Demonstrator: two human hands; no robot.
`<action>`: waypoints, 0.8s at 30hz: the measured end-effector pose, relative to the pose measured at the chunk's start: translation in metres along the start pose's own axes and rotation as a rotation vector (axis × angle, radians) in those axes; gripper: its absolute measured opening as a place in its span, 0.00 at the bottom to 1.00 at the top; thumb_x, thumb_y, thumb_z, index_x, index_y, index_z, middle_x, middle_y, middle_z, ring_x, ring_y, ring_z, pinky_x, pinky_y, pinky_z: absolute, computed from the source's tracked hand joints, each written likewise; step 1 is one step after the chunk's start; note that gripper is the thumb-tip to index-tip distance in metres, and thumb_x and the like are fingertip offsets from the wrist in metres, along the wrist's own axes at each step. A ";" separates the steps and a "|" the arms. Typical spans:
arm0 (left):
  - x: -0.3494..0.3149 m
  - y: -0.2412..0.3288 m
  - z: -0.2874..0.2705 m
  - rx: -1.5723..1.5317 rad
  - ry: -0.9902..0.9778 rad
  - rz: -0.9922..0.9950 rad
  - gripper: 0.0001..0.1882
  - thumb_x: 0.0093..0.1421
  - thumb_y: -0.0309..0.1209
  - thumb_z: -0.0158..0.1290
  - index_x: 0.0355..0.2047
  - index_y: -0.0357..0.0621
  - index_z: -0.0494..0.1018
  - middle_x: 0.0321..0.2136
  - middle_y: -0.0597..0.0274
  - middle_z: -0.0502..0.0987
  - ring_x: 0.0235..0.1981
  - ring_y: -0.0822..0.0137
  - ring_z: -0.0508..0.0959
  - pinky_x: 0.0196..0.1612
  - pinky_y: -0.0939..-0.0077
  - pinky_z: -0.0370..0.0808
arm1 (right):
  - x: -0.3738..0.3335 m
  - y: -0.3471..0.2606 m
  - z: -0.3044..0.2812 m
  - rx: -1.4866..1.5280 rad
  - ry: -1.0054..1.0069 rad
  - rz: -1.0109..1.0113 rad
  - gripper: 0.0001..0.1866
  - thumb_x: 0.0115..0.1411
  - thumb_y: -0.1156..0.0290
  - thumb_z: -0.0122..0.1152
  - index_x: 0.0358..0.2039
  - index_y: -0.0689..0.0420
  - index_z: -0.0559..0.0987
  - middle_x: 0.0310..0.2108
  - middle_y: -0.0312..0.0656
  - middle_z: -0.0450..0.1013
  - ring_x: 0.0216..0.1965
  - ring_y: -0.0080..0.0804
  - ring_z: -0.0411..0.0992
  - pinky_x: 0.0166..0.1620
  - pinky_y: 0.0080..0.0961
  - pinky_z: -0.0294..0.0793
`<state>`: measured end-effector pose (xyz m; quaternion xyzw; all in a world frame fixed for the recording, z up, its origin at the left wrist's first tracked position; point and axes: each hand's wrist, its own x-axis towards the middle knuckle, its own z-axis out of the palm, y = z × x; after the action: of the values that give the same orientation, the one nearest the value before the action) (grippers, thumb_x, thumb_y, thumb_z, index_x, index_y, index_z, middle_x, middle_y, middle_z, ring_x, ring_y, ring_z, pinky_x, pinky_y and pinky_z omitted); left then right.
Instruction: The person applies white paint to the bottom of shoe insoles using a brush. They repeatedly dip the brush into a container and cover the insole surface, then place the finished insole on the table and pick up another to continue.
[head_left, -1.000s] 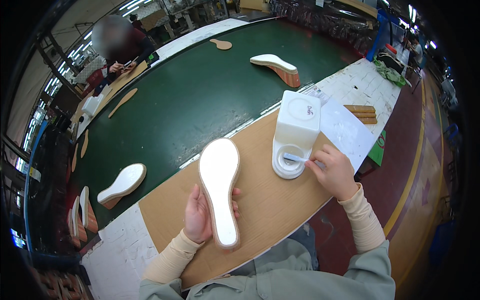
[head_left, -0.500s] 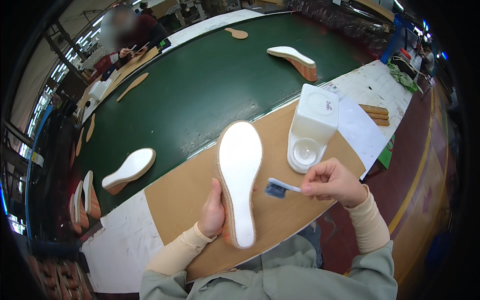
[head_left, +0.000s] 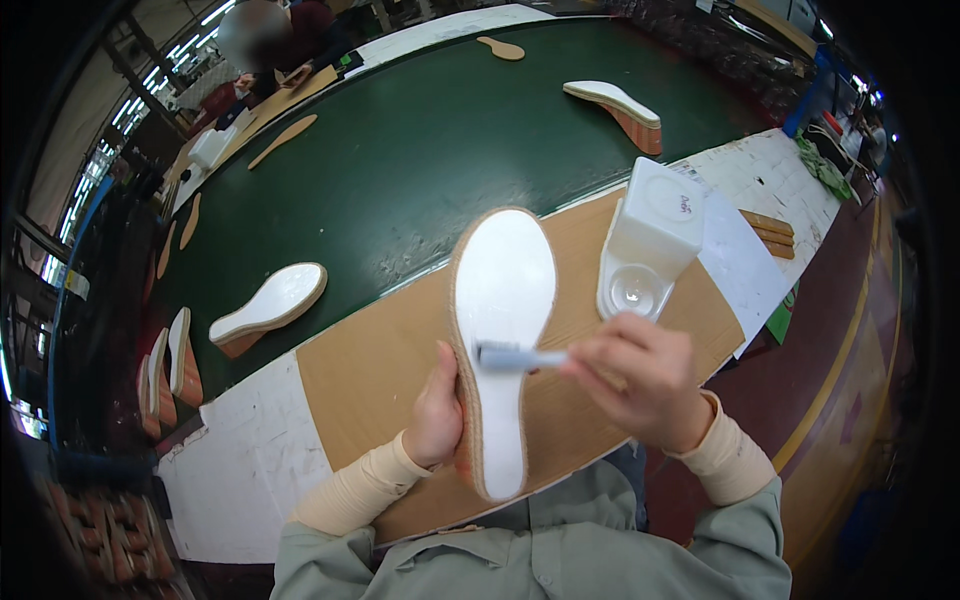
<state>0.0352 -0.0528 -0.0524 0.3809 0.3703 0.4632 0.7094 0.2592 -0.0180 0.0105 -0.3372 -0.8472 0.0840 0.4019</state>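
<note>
Compared with the earlier head frame, the brush (head_left: 528, 359) is displaced from the 4 o'clock side of the wedge sole (head_left: 505, 280) to a position over its white face. Clock directions below are taken from the centre of this sole in the head view. Right hand (head_left: 645, 380): located at 3 o'clock, fingers closed on the brush handle; the bristle end points toward 9 o'clock and is blurred, so contact with the white face cannot be confirmed. Left hand (head_left: 435, 420): located between 7 and 8 o'clock, gripping the wedge sole, thumb along its near-left edge, remaining fingers mostly hidden behind it. The wedge sole is held above the cardboard sheet (head_left: 365, 375), white face toward the camera, rounded wide end at 12 o'clock, narrow end at 6 o'clock. At 2 o'clock, the white dispenser (head_left: 660, 215) stands on the cardboard sheet, its round dish (head_left: 633, 290) on the near side. Farther out in that direction lie the brown strips (head_left: 768, 235). Beyond the cardboard sheet extends the green belt (head_left: 420, 150). It carries one white-faced sole (head_left: 270, 305) between 9 and 10 o'clock, a second sole (head_left: 620, 110) at 1 o'clock, and a thin tan insole (head_left: 505, 50) at 12 o'clock.
</note>
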 end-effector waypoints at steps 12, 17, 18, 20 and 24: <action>0.003 -0.008 -0.005 0.052 0.092 0.084 0.46 0.68 0.65 0.16 0.61 0.38 0.62 0.49 0.50 0.74 0.38 0.63 0.79 0.42 0.69 0.78 | -0.007 -0.019 -0.012 0.248 0.034 0.224 0.06 0.51 0.75 0.73 0.29 0.56 0.83 0.22 0.36 0.71 0.19 0.26 0.70 0.20 0.23 0.66; -0.006 -0.009 -0.003 -0.011 -0.082 0.139 0.39 0.71 0.58 0.18 0.64 0.39 0.60 0.54 0.54 0.73 0.52 0.67 0.75 0.56 0.70 0.73 | 0.015 -0.015 0.016 0.066 0.235 0.114 0.07 0.50 0.76 0.73 0.30 0.59 0.82 0.23 0.39 0.71 0.19 0.28 0.70 0.21 0.25 0.68; -0.006 -0.009 0.001 0.053 -0.025 0.147 0.41 0.70 0.60 0.17 0.64 0.39 0.59 0.54 0.53 0.73 0.52 0.65 0.76 0.56 0.68 0.74 | 0.013 -0.020 0.018 0.040 0.220 0.064 0.07 0.50 0.77 0.73 0.30 0.59 0.82 0.23 0.39 0.71 0.19 0.28 0.70 0.21 0.25 0.68; -0.007 -0.006 0.004 0.087 0.011 0.123 0.43 0.69 0.61 0.15 0.65 0.40 0.57 0.56 0.52 0.71 0.54 0.62 0.74 0.58 0.65 0.72 | 0.005 -0.032 0.020 0.057 0.163 0.012 0.08 0.50 0.77 0.73 0.30 0.59 0.82 0.23 0.40 0.71 0.19 0.29 0.70 0.21 0.25 0.68; -0.011 0.000 -0.005 0.113 -0.075 0.060 0.42 0.70 0.60 0.16 0.67 0.40 0.54 0.61 0.51 0.68 0.61 0.60 0.69 0.65 0.62 0.66 | 0.007 -0.038 0.009 0.077 0.169 0.045 0.08 0.50 0.76 0.73 0.31 0.59 0.82 0.23 0.40 0.70 0.19 0.30 0.70 0.20 0.26 0.68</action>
<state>0.0275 -0.0617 -0.0523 0.4483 0.3574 0.4482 0.6859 0.2306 -0.0413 0.0243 -0.3464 -0.7984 0.0970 0.4828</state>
